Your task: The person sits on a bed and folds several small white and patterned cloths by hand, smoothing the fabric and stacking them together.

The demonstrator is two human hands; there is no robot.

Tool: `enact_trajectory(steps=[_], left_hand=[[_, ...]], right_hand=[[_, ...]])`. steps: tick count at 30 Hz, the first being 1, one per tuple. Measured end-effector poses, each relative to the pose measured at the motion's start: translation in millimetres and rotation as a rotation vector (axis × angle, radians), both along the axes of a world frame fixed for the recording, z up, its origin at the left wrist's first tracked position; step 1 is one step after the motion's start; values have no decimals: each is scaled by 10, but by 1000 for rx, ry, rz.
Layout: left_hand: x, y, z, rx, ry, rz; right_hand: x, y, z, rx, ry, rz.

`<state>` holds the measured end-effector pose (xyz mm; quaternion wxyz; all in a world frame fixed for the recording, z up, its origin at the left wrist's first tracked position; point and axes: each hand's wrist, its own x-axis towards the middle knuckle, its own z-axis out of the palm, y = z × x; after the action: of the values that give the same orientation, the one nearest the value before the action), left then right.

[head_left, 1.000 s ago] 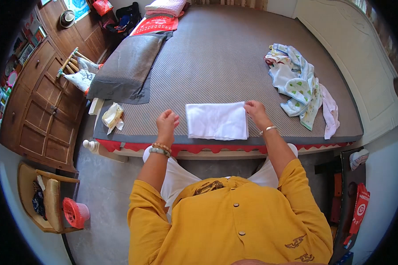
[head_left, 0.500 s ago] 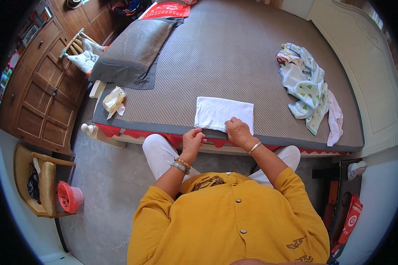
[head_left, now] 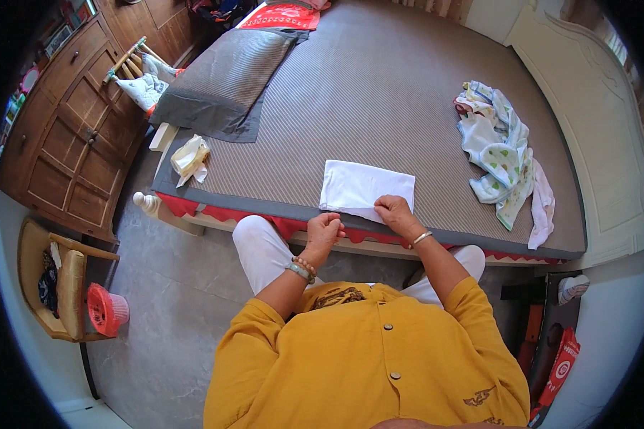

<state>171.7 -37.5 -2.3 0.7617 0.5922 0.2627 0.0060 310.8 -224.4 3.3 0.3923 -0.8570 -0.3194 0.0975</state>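
Note:
A white folded cloth [head_left: 365, 187] lies near the front edge of the bed, a rough rectangle with its near edge slightly uneven. My right hand [head_left: 399, 217] rests at the near right part of the cloth, its fingers pinched on the edge. Just below the near left corner is my left hand [head_left: 324, 236], fingers curled and pressed together. What those left fingers hold, if anything, is hidden. Both forearms reach up from the yellow shirt over my white-trousered knees.
The bed [head_left: 358, 93] has a grey-brown striped mat. Baby clothes [head_left: 504, 154] lie heaped at right, a tissue pack [head_left: 191, 159] at left. A folded mat section [head_left: 215, 93] sits farther left. On the floor are a chair [head_left: 61, 286] and a pink bin [head_left: 106, 309].
The view has shifted slightly. Both hands stay at the cloth's near edge; my right hand now sits a little nearer to me against the cloth.

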Motion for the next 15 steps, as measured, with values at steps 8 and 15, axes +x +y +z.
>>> enact_trajectory(steps=[8,15], left_hand=[[214,276,-155,827,-88,241],[488,272,-201,1159,87,-7]], right_hand=[[-224,-79,-42,-50,-54,50],[-107,-316,-25,-48,-265,24]])
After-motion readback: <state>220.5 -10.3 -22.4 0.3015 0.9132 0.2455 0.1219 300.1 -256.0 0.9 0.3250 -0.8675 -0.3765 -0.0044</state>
